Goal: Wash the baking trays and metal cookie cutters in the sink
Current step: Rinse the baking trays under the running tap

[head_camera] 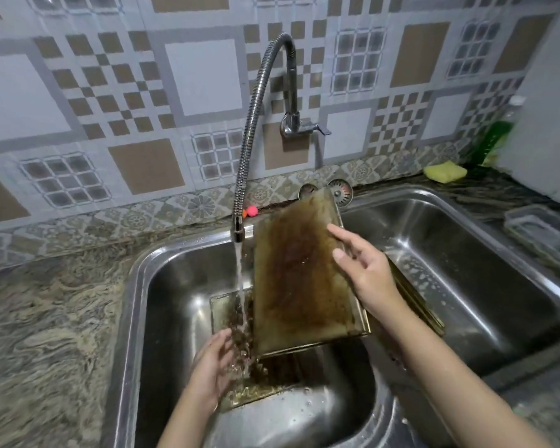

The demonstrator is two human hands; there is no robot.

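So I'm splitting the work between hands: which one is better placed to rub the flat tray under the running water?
Left. The left hand is already in the stream on the flat tray; the right hand steadies the tilted tray.

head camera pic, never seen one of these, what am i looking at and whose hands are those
There is no machine here. The single picture comes from a wide-angle camera worn on a person's head, looking forward and down, so the two arms reaching in from the bottom are that person's own.

They stand at a double steel sink set in a stone counter. A flexible tap runs water into the left basin. The right hand steadies a stained baking tray tilted up on its edge, fingers fairly straight against it. The left hand is under the water stream, on or near a second tray lying flat in the basin; its grip is hard to tell. A yellow sponge lies on the counter at the back right.
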